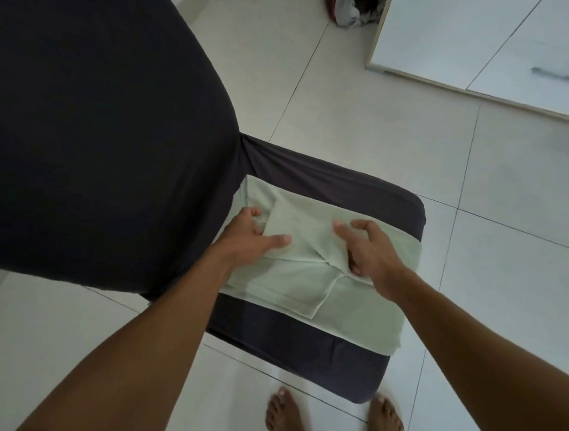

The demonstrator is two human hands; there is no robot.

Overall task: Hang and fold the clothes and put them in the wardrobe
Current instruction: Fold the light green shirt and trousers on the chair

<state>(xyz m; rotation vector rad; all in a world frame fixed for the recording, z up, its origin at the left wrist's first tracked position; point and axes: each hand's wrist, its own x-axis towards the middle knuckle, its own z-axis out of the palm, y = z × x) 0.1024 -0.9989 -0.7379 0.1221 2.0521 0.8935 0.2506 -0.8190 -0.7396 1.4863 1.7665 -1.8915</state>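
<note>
- The left hand (250,239) is lying near mid-frame, its thumb stretching right and its fingers curling into a fold of cloth.
- The right hand (369,252) is sitting just right of it, fingers bending and pinching cloth.
- Both bare forearms are reaching up from the lower corners.

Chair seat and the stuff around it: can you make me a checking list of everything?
Surface: dark covered chair seat, tall backrest.
Job's things: pale green garment, partly folded, lying flat on the seat.
Clutter: heap of clothes on the floor by the wardrobe.
Grips: left hand and right hand both pinch folds of the garment.
Cables: nothing seen.
Surroundings: white tiled floor, white wardrobe, bare feet.
</note>
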